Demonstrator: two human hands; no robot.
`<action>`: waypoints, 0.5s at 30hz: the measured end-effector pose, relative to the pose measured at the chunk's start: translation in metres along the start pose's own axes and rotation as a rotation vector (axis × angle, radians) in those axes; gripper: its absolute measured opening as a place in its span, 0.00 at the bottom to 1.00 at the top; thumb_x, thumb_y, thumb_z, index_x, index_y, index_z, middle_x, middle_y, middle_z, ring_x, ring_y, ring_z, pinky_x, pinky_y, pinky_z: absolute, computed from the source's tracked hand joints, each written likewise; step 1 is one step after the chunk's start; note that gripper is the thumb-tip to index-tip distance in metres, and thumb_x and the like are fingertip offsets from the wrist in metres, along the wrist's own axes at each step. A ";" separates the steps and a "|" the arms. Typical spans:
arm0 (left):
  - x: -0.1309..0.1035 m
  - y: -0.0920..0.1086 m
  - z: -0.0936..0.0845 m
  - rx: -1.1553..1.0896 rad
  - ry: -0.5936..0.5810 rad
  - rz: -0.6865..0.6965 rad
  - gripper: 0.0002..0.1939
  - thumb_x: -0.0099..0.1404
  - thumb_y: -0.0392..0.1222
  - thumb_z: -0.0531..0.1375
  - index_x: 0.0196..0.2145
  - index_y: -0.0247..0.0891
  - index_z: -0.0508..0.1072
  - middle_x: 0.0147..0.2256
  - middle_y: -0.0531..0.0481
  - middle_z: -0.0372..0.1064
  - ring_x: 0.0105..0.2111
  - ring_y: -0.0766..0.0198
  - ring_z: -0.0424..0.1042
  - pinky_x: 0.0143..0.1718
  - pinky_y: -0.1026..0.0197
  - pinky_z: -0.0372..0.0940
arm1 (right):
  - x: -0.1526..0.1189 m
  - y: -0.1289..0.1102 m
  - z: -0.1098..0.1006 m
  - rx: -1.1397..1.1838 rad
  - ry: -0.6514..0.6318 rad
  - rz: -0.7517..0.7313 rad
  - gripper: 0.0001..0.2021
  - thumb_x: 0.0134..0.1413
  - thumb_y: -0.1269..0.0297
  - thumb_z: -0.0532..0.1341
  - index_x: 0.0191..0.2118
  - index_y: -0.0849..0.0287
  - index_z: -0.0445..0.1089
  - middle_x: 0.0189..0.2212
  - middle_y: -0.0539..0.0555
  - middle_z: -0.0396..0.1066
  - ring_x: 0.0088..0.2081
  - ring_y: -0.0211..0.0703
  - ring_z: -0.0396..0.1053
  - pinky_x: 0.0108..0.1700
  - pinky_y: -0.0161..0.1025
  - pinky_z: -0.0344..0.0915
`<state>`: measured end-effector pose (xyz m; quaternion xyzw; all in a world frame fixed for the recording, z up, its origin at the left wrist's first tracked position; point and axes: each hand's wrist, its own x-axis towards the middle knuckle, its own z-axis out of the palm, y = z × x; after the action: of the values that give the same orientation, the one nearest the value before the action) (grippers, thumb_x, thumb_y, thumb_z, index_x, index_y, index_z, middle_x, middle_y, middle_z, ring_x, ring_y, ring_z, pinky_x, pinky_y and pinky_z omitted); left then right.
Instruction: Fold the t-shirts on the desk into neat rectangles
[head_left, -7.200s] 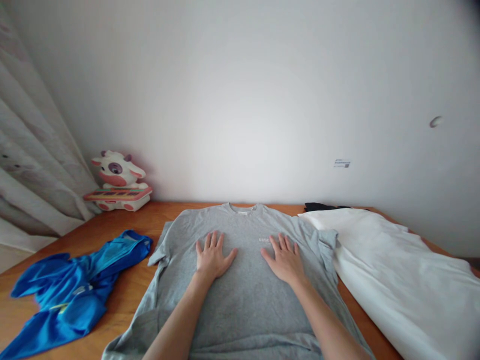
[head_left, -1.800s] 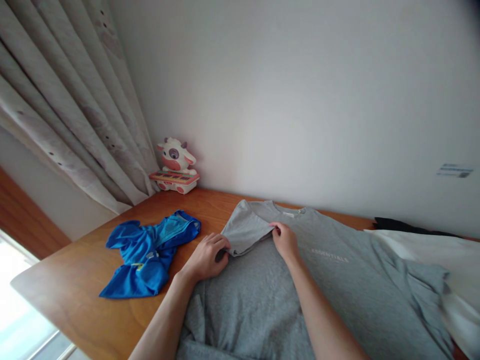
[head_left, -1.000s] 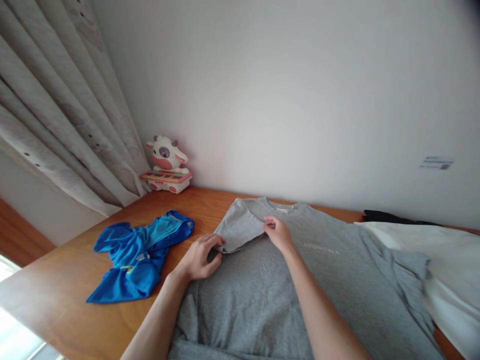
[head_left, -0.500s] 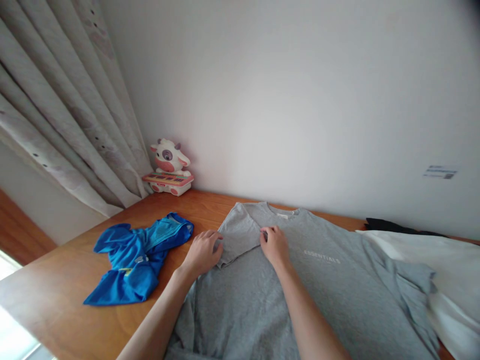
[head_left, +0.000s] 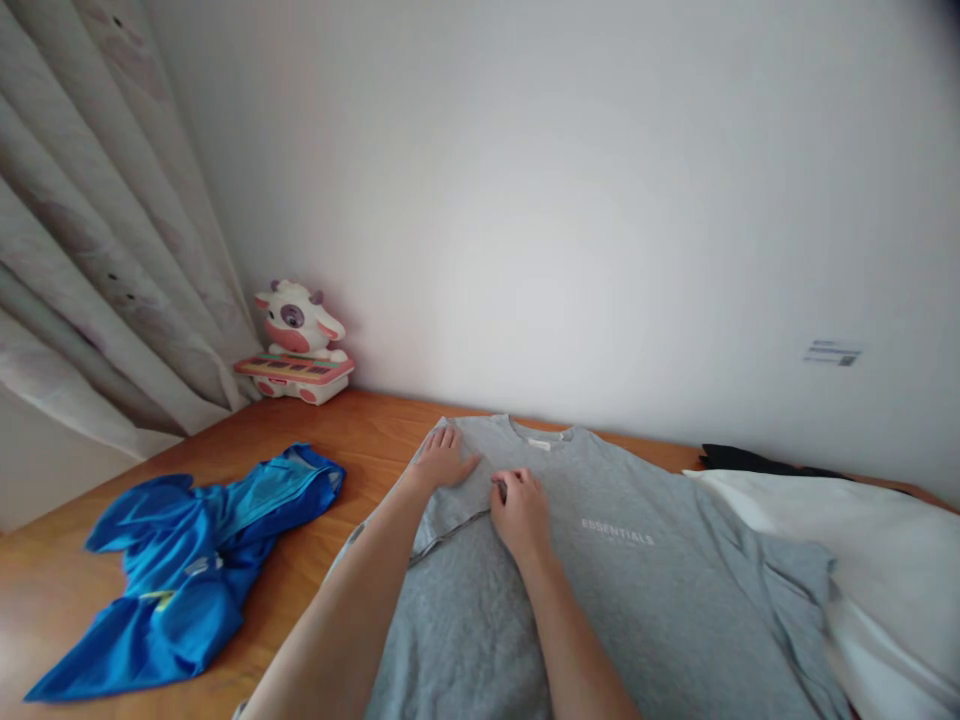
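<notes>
A grey T-shirt (head_left: 637, 610) with "ESSENTIALS" printed on its chest lies spread out, its collar towards the wall. Its left-side sleeve (head_left: 451, 508) is folded inward over the body. My left hand (head_left: 444, 460) lies flat on the fold near the shoulder, fingers spread. My right hand (head_left: 523, 510) rests by the sleeve's inner corner with curled fingers, which appear to pinch the cloth there. The fingertips are partly hidden.
A crumpled blue garment (head_left: 187, 570) lies to the left on the wooden surface (head_left: 382, 425). A cow-shaped toy keyboard (head_left: 296, 370) stands at the back near the curtain (head_left: 97, 270). White cloth (head_left: 892, 550) and something black (head_left: 765, 460) lie on the right.
My left hand has moved from the sleeve's outer edge up to the shoulder and flattened there. My right hand stays at the sleeve's inner corner. The camera view has shifted right.
</notes>
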<state>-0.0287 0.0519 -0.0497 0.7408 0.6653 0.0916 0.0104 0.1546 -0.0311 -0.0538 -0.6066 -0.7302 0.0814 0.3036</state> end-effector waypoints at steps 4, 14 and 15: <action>0.016 -0.004 0.002 0.020 0.001 -0.027 0.34 0.71 0.60 0.48 0.63 0.29 0.63 0.67 0.27 0.56 0.68 0.41 0.54 0.65 0.41 0.51 | 0.000 -0.002 -0.001 -0.005 0.005 0.024 0.11 0.62 0.68 0.59 0.44 0.54 0.78 0.45 0.58 0.74 0.47 0.51 0.71 0.47 0.41 0.61; 0.013 -0.014 0.007 0.040 0.105 -0.028 0.31 0.74 0.47 0.46 0.69 0.29 0.55 0.70 0.33 0.50 0.71 0.48 0.49 0.69 0.45 0.48 | 0.004 0.003 0.001 0.038 -0.007 0.036 0.09 0.62 0.68 0.61 0.44 0.54 0.77 0.44 0.57 0.74 0.47 0.49 0.71 0.48 0.39 0.62; 0.011 -0.014 0.006 0.045 0.130 -0.025 0.29 0.73 0.43 0.46 0.68 0.29 0.55 0.70 0.33 0.51 0.70 0.50 0.51 0.69 0.47 0.48 | 0.004 0.003 0.001 0.033 -0.005 0.039 0.09 0.62 0.68 0.61 0.45 0.54 0.77 0.44 0.57 0.74 0.47 0.48 0.72 0.48 0.39 0.62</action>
<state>-0.0402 0.0645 -0.0563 0.7250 0.6758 0.1242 -0.0484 0.1564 -0.0260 -0.0542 -0.6153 -0.7176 0.1009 0.3102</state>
